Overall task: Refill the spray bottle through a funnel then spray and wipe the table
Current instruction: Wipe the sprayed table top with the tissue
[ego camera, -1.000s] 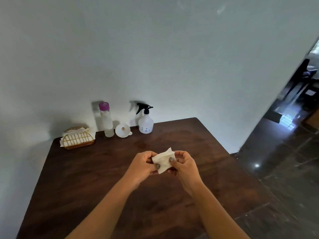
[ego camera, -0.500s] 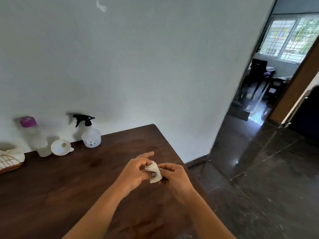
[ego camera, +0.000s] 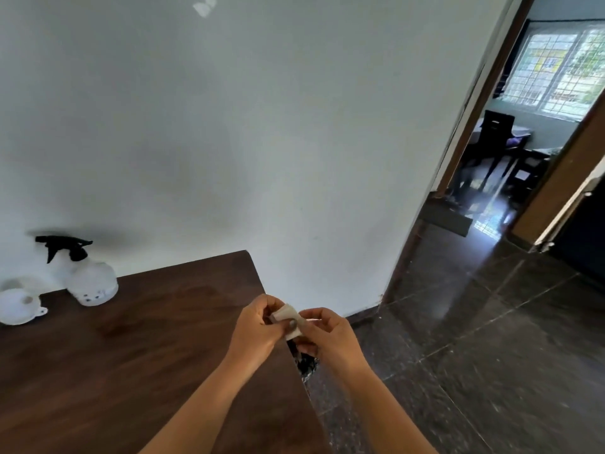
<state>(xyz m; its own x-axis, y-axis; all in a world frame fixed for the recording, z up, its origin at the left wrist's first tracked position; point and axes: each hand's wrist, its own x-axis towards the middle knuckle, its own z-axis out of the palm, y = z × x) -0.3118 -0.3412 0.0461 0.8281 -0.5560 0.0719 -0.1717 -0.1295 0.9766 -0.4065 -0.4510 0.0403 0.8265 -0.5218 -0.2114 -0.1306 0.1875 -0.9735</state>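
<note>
A small folded white tissue [ego camera: 288, 317] is pinched between my left hand [ego camera: 258, 330] and my right hand [ego camera: 327, 335], just over the right edge of the dark wooden table [ego camera: 147, 348]. The white spray bottle [ego camera: 90, 280] with a black trigger head stands upright at the table's back left, by the wall. A white funnel [ego camera: 19, 306] lies beside it at the frame's left edge. Both are well away from my hands.
A white wall runs behind the table. To the right lies a dark tiled floor [ego camera: 474, 339]. An open doorway [ego camera: 510, 132] leads to a room with a dark chair and a barred window.
The view has swung right, so the basket and the pink-capped bottle have left the frame. The tissue has been folded smaller between my hands, which now hang over the table's right edge.
</note>
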